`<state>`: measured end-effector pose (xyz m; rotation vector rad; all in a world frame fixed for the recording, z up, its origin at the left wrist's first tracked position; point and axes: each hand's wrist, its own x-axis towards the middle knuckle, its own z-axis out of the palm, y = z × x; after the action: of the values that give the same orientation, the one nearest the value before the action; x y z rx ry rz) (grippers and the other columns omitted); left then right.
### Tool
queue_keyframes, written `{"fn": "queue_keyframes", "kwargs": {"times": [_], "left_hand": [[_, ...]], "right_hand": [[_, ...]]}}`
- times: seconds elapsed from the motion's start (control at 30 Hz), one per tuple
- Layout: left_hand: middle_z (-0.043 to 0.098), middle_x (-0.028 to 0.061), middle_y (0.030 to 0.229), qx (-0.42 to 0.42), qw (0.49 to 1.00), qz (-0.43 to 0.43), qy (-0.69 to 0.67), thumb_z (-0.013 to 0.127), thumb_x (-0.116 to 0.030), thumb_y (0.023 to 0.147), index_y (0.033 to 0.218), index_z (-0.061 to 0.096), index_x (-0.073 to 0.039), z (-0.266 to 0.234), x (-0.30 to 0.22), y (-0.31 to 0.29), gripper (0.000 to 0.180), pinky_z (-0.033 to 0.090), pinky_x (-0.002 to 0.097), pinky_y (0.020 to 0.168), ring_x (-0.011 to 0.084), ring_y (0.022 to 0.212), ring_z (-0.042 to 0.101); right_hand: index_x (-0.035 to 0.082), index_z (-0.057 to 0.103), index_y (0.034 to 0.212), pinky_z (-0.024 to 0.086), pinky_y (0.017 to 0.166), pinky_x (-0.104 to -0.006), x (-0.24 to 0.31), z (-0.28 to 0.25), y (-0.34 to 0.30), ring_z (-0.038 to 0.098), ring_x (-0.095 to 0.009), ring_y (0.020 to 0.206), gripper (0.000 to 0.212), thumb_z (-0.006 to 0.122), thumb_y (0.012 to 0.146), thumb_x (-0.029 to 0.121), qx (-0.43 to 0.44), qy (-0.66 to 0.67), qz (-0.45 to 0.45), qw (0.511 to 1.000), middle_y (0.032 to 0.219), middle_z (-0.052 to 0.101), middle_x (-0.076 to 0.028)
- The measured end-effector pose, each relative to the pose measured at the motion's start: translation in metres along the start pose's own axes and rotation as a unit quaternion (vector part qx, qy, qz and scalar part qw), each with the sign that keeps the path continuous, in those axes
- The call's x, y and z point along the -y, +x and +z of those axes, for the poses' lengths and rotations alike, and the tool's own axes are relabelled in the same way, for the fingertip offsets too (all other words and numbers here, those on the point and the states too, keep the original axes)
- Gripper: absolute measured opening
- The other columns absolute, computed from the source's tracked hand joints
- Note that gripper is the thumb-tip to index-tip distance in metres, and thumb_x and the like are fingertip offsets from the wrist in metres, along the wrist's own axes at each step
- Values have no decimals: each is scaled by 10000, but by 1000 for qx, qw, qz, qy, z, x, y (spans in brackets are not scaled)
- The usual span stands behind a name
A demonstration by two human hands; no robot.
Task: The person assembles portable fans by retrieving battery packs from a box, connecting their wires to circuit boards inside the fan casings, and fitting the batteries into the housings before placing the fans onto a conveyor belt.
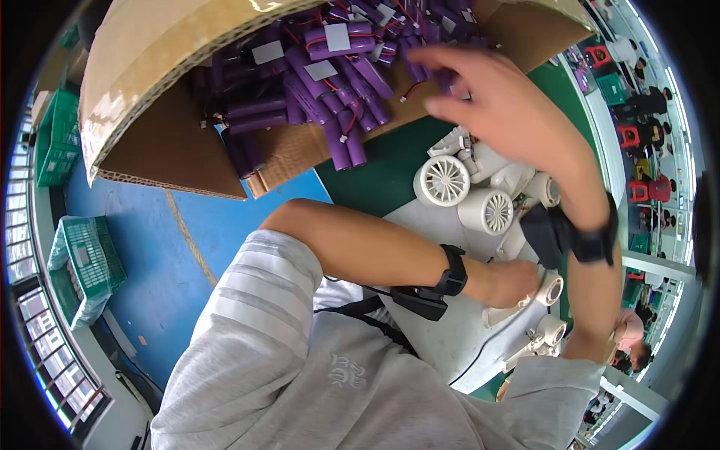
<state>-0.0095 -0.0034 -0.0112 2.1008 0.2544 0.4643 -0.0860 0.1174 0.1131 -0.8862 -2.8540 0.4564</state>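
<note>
At the top of the pic., a large open box of brown corrugated cardboard (135,67) is seen. At lower centre-right, a grey-white flat worktop (427,352) is partly covered by the arms. At far left, a green plastic crate w/ lattice walls (94,251) is placed. At upper centre, many purple cylindrical battery packs w/ red wires (307,97) are heaped in the box. Near them, at upper right, the R hand (495,105) is held, blurred; its thumb & forefinger are spread, the other fingers cannot be told. At right of centre, the L hand (514,283) is curled onto a white plastic part w/ ring-shaped end (546,283). Above it, white round finned parts (442,180) are laid together.
</note>
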Motion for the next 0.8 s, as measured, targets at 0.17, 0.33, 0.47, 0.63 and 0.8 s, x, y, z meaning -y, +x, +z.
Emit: {"fn": "queue_keyframes", "kwargs": {"times": [0.17,0.33,0.47,0.63,0.8], "left_hand": [[594,180,996,-86,994,65,-33,601,-13,756,1031,598,-21,15,9,-5,275,487,415,856,357,1004,574],[640,209,925,-142,987,64,-25,630,-10,698,942,618,11,18,18,-11,245,505,435,818,378,924,612],[618,225,934,-186,977,68,-82,622,14,692,1026,587,3,24,22,-8,336,494,430,826,394,920,600],[565,190,1016,-144,983,19,-111,550,81,751,1114,551,-25,8,16,0,378,472,441,857,385,1008,562],[564,197,952,-110,978,39,-170,566,87,733,958,548,-13,14,18,45,247,470,450,802,392,953,573]], "right_hand": [[50,591,1208,500,707,-316,-52,44,80,631,-218,722,380,630,831,84,-148,-173,-153,961,895,680,-115],[37,661,1059,471,654,-295,-43,27,79,602,-188,672,221,647,854,117,-60,-89,0,994,842,664,-100],[-6,687,909,428,590,-233,8,-32,16,561,-104,637,140,675,845,119,-105,46,114,987,762,643,-49],[-14,628,813,402,571,-232,10,-85,-166,532,-123,630,83,681,831,48,-229,68,183,954,754,599,-77],[15,550,853,380,536,-262,-12,-72,-331,462,-143,559,167,656,892,139,-290,206,138,924,720,504,-49]]}}
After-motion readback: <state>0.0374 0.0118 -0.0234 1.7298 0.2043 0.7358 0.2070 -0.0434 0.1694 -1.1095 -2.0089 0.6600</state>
